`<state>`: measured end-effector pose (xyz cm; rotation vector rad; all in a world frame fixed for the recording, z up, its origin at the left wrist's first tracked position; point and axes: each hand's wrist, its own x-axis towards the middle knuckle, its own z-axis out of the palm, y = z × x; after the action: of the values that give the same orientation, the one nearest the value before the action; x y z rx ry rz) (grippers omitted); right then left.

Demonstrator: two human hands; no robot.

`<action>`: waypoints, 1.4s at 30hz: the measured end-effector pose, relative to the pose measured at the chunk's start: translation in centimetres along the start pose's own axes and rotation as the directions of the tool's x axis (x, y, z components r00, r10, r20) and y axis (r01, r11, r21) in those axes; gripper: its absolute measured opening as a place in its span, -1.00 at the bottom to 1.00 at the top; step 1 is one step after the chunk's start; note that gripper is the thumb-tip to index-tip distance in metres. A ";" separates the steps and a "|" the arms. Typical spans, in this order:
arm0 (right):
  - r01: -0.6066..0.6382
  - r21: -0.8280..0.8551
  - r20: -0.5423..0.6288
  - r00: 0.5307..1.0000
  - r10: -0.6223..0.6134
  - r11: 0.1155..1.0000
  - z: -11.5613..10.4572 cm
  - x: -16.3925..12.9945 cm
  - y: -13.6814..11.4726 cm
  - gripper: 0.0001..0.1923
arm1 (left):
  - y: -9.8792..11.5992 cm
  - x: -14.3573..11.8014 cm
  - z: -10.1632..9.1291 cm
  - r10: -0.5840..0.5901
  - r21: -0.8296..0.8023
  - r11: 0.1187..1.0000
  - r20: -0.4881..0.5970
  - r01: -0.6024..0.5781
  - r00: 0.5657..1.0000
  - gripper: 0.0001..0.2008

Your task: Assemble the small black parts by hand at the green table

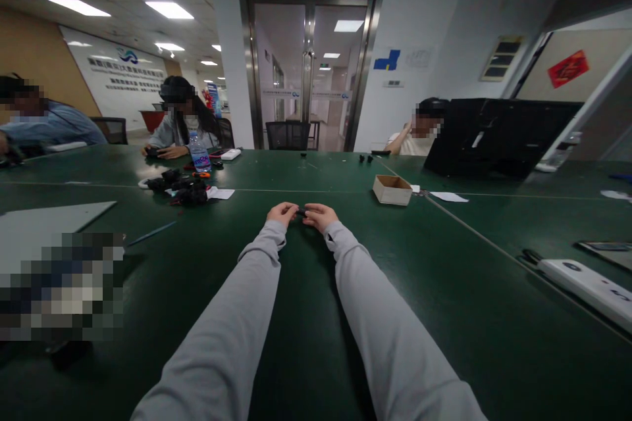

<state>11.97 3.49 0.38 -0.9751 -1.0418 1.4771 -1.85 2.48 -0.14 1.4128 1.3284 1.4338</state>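
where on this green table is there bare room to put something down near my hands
Bare green table lies between left hand and the pile of black parts, and between right hand and the cardboard box. It is crowded around the pile and water bottle.

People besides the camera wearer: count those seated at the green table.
3: one person far left, one person behind the water bottle, one person beside the black case. Others may be hidden.
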 end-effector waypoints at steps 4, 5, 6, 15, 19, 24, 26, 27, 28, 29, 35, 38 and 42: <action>0.030 0.042 0.033 0.999 -0.031 0.999 -0.1 -0.4 -0.2 -0.77 | -0.1 -0.2 -0.2 0.019 0.189 0.982 -0.027 -0.013 0.999 -0.75; 0.032 0.049 0.040 0.999 -0.034 0.998 -0.1 -0.6 -0.3 -0.77 | -0.1 -0.2 -0.3 0.027 0.238 0.971 -0.028 -0.020 0.999 -0.73; 0.031 0.058 0.045 0.998 -0.033 0.998 -0.1 -0.7 -0.4 -0.77 | -0.1 -0.2 -0.3 0.030 0.278 0.960 -0.027 -0.022 0.999 -0.71; 0.011 0.103 0.077 0.997 -0.019 0.995 -0.1 -1.2 -0.7 -0.73 | -0.5 0.4 -0.4 -0.029 0.289 0.956 -0.073 0.049 0.997 -0.59; 0.019 0.100 0.086 0.996 -0.028 0.995 -0.2 -1.2 -0.6 -0.68 | 0.2 0.1 -0.4 -0.069 0.317 0.943 -0.103 0.099 0.992 -0.58; 0.024 0.088 0.108 0.994 -0.033 0.996 -0.3 -1.1 -0.6 -0.67 | 1.1 -0.3 -0.4 -0.109 0.334 0.932 -0.122 0.144 0.987 -0.57; 0.028 0.085 0.119 0.992 -0.038 0.996 -0.3 -1.1 -0.5 -0.66 | 1.2 -0.3 -0.4 -0.118 0.344 0.926 -0.129 0.156 0.985 -0.57; 0.030 0.085 0.122 0.992 -0.040 0.996 -0.3 -1.1 -0.5 -0.66 | 1.2 -0.3 -0.4 -0.121 0.350 0.923 -0.131 0.161 0.984 -0.57; 0.030 0.087 0.122 0.992 -0.040 0.996 -0.3 -1.2 -0.6 -0.66 | 1.3 -0.3 -0.4 -0.123 0.356 0.920 -0.133 0.163 0.984 -0.57; 0.028 0.089 0.122 0.992 -0.039 0.996 -0.3 -1.2 -0.6 -0.65 | 1.3 -0.2 -0.4 -0.122 0.364 0.917 -0.133 0.163 0.984 -0.56; 0.027 0.100 0.140 0.989 -0.041 0.995 -0.3 -1.4 -0.7 -0.63 | 1.8 -0.3 -0.6 -0.163 0.463 0.864 -0.112 0.197 0.980 -0.52; 0.028 0.085 0.139 0.989 -0.040 0.996 -0.3 -1.4 -0.6 -0.63 | 2.1 -0.4 -0.6 -0.167 0.526 0.824 -0.129 0.210 0.977 -0.49; 0.022 0.070 0.150 0.988 -0.032 0.997 -0.4 -1.4 -0.6 -0.63 | 2.3 -0.5 -0.6 -0.172 0.558 0.798 -0.152 0.228 0.973 -0.49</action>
<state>12.70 2.25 0.91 -0.8081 -1.1010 1.5727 -1.96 1.44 2.01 1.5163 2.0261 1.0008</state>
